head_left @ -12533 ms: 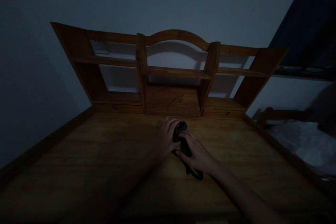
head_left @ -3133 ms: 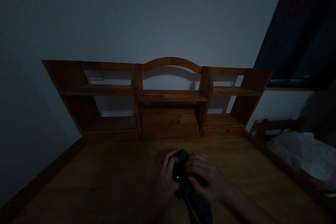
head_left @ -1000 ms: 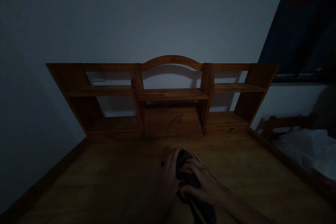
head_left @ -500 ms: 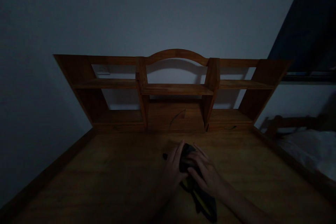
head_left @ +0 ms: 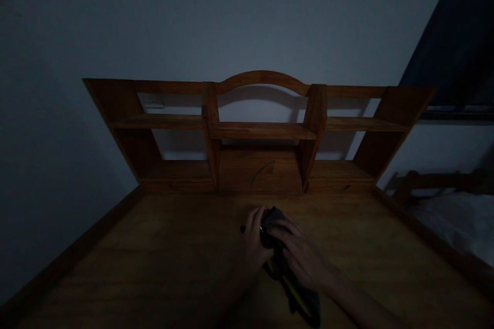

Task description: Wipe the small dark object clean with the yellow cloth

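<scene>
The scene is very dark. Both my hands meet over a small black object on the wooden desk top. My left hand curls around its left side. My right hand lies over its right side with fingers bent on it. A black strap with a yellow stripe trails from the object toward me along the desk. What the object is cannot be made out in this light.
A wooden hutch with shelves and an arched top stands at the back of the desk against a pale wall. Raised wooden rims run along the desk's left and right sides. A bed with white bedding lies to the right.
My hands have stayed on the black object, fingers shifting slightly. The view has drifted a little to the left and down, and the strap shows more.
</scene>
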{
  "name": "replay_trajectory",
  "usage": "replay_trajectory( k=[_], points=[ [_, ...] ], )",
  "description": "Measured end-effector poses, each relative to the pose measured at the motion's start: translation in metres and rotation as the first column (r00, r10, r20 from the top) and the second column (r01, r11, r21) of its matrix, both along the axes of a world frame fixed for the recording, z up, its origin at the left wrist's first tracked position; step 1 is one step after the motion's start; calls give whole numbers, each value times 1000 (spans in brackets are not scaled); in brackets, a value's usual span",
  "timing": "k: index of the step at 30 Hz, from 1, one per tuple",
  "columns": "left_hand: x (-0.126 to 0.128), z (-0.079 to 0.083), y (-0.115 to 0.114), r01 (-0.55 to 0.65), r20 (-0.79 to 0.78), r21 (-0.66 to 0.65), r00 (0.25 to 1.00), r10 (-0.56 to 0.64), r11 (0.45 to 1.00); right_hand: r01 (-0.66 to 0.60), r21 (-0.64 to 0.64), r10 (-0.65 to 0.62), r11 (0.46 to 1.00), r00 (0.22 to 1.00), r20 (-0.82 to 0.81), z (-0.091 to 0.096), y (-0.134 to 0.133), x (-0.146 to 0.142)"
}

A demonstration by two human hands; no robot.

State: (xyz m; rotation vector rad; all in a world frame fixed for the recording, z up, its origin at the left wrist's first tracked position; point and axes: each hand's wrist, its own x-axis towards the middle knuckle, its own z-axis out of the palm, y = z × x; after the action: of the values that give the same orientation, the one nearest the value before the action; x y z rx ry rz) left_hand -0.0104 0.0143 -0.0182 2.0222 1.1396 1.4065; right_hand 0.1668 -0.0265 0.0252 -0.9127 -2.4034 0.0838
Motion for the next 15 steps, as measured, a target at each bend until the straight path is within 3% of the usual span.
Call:
replay_trajectory(
  k=[4,8,11,15],
  points=[
    [-4,-10,15,-13,147,-18,989,15,1000,6,-29,-6,1000,1000,4,0,9,6],
    [-10,-17,25,82,298,-119,954,-43,989,222,-54,-227,973,967,-118,-10,15,7],
    [-11,-18,27,23,313,-96,950,9,995,351,-47,-350,935,892,-287,-8,8,-1],
    [-8,-11,25,-41,295,-102,953,69,994,275,-250,-339,928,902,-268,12,-18,-23]
  ],
)
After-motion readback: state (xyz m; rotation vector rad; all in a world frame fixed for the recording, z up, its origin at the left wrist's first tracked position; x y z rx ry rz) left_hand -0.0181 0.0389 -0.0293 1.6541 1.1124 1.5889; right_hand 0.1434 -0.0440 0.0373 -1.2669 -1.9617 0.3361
